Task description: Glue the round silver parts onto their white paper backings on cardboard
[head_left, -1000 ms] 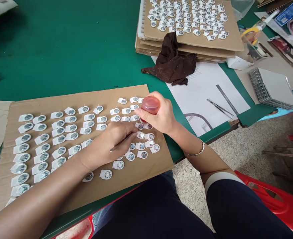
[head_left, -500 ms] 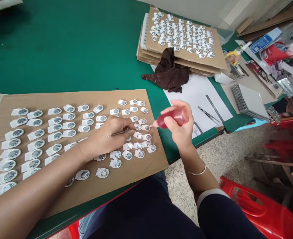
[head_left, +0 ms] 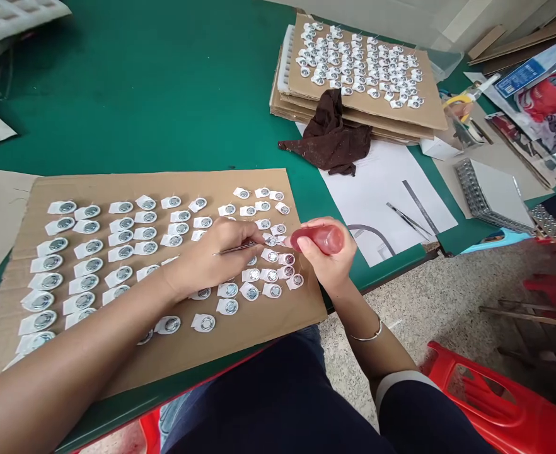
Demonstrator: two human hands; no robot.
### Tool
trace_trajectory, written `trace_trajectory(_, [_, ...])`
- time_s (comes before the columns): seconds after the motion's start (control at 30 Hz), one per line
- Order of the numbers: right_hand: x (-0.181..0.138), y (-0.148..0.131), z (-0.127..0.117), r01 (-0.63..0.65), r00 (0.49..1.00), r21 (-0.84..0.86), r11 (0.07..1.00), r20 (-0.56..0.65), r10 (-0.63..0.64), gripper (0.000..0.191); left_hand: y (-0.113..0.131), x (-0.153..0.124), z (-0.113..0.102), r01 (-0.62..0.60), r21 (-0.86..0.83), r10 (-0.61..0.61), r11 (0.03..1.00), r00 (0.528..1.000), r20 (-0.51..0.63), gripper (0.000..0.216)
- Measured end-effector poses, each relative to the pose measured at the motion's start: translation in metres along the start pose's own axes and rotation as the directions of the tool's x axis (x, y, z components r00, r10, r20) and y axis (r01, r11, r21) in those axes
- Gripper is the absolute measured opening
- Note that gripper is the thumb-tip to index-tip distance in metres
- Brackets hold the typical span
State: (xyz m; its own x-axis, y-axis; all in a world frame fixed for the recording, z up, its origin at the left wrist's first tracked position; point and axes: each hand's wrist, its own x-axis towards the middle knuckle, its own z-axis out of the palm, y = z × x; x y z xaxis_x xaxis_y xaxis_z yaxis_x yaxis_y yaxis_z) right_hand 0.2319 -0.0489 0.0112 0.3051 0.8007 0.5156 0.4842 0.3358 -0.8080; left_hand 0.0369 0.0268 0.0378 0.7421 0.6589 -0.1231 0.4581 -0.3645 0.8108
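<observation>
My left hand [head_left: 212,255] is closed around slim metal tweezers [head_left: 235,248], their tips by the right-hand columns of small round silver pieces on white paper tabs. In my right hand [head_left: 333,265] is a red squeeze bottle [head_left: 324,239], tilted with its nozzle down at one of these pieces. Its nozzle tip is hard to make out. Rows of the round pieces [head_left: 227,306] lie across a brown cardboard sheet [head_left: 263,325]. My left forearm hides some of them.
A cardboard stack [head_left: 429,107] bearing similar pieces stands at the back right. Before it lie a dark brown cloth [head_left: 332,139] and white paper [head_left: 367,189] with other tweezers [head_left: 408,219] and a ruler [head_left: 420,207]. A red plastic stool [head_left: 509,403] stands lower right.
My right hand has moved slightly left and down, bringing the bottle closer to the pieces and to my left hand. The whole view has shifted a little, showing more of the table's left side.
</observation>
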Motion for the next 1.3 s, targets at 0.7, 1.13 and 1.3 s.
trace_trajectory(0.7, [-0.0004, 0.0019, 0.0008, 0.028, 0.999, 0.012, 1.000, 0.028, -0.029, 0.025, -0.0007, -0.0002, -0.0007, -0.009, 0.001, 0.009, 1.000, 1.000, 0.007, 0.019])
trace_trajectory(1.13, [-0.0007, 0.0025, 0.0009, 0.055, 0.998, 0.000, 0.998, 0.036, -0.055, 0.025, -0.0026, -0.0009, -0.0001, -0.011, -0.006, 0.011, 1.000, 1.000, -0.013, 0.019])
trace_trajectory(1.3, [-0.0009, 0.0012, 0.0009, 0.066, 0.996, -0.009, 0.998, 0.054, -0.066, 0.023, -0.0026, -0.0008, 0.0000, -0.006, -0.016, 0.006, 1.000, 1.000, -0.012, 0.018])
